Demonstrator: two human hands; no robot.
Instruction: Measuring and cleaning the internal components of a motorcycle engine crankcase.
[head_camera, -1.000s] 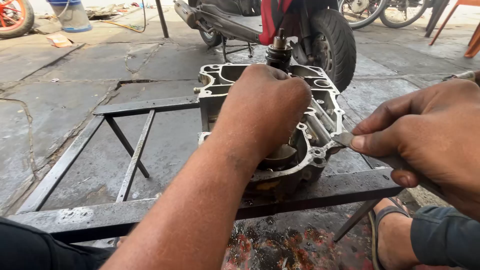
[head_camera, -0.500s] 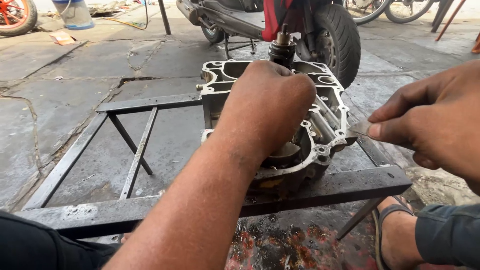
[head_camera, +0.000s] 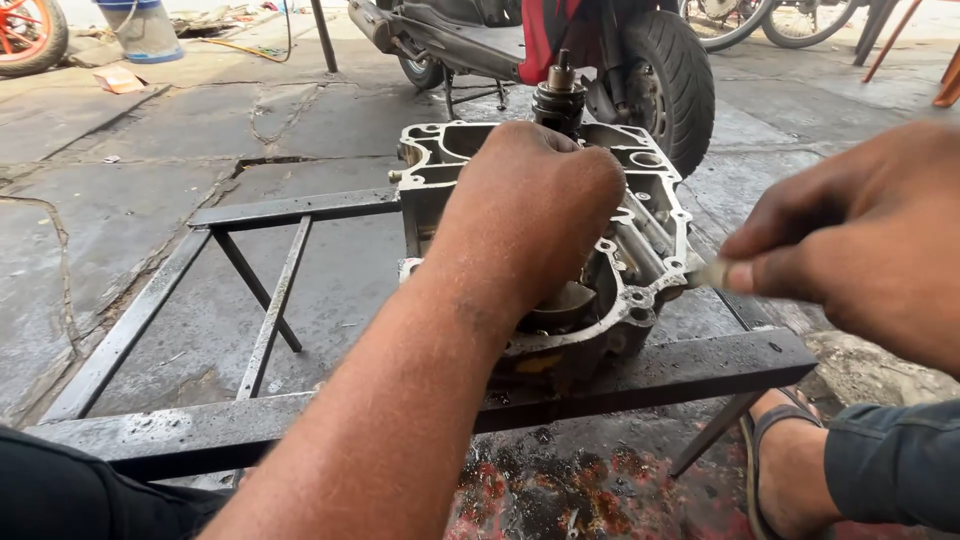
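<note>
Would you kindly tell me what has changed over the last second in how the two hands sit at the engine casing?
The right hand has lifted and drawn out to the right, so the thin metal tool pinched in its grip now only meets the engine casing at its right edge. The left hand stays pressed on top of the casing, which has not shifted on the black metal frame.

A grey cast-metal engine case (head_camera: 640, 250) sits open side up on a dark steel frame (head_camera: 300, 415), its rim dotted with bolt holes and a shaft standing at its far end. A thin metal tool (head_camera: 712, 274) touches its right rim.
</note>
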